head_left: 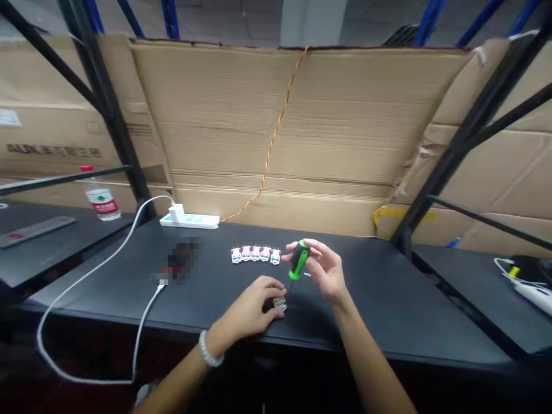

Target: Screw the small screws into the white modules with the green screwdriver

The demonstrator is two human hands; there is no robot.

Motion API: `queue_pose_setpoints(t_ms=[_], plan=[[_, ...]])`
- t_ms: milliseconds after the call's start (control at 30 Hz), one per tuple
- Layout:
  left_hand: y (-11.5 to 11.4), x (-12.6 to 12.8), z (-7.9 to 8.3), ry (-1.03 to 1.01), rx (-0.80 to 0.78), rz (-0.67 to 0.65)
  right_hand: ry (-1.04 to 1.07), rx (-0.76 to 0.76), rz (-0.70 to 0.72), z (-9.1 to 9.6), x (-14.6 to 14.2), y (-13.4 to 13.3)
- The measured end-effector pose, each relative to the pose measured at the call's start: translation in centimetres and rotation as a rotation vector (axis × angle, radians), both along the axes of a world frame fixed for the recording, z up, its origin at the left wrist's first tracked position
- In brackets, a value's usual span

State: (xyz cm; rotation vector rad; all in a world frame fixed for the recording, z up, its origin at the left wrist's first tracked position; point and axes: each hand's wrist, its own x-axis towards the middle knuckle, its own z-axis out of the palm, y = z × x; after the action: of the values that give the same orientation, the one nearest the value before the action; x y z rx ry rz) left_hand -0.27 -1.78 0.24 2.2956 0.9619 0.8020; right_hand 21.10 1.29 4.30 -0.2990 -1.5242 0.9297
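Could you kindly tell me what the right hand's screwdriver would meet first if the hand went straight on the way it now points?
Probably the small metal part under the left hand: the tip of the green-and-black screwdriver in the right hand aims down at it, though depth is hard to judge.

Screwdriver handle [298, 260] green and black; connectors [255, 253] white, magenta-trimmed.

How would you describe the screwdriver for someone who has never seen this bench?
On the black bench, find the person's right hand. It holds a small screwdriver, tip down. Its green-and-black handle stands out from the small white connectors in a row behind it.
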Motion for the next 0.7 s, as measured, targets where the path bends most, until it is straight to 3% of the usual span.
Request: queue_pose_setpoints(t_ms=[133, 333, 567, 700], plan=[[0.09, 0.01, -0.13, 0.0, 0.01, -0.011, 0.049, 0.084, -0.109, 0.26, 0.06, 0.16], [-0.07, 0.05, -0.17, -0.003, 0.008, 0.001, -0.005, -0.044, 0.105, 0.37, 0.2, -0.46], [-0.06, 0.1, 0.02, -0.006, 0.007, -0.007, 0.049, 0.126, -0.058, 0.68, 0.32, 0.16], [-0.01, 0.07, 0.05, -0.003, 0.009, -0.009, 0.019, 0.057, 0.028, 0.79, 0.17, -0.31]])
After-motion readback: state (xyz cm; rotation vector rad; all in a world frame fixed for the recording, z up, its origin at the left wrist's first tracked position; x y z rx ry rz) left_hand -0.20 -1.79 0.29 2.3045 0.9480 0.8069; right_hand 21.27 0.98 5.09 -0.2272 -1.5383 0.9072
